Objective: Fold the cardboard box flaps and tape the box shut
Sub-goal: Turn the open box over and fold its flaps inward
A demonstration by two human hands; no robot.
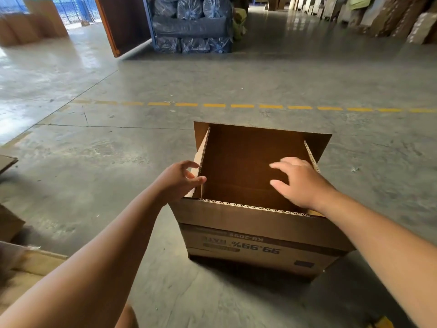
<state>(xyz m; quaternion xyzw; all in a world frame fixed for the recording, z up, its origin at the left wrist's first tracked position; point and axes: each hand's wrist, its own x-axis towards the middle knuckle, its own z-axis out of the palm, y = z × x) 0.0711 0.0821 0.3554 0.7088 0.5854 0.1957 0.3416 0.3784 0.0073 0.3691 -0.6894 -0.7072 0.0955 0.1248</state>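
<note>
The left side flap is being touched at three o'clock of the left hand, fingers loosely spread. The right hand is being held wide over the box, nothing gripped.

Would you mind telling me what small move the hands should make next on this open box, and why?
Probably fold the two side flaps inward first. The cardboard box is open, all flaps upright; the left hand is at the left side flap and the right hand reaches toward the right side flap. No tape is visible.
</note>
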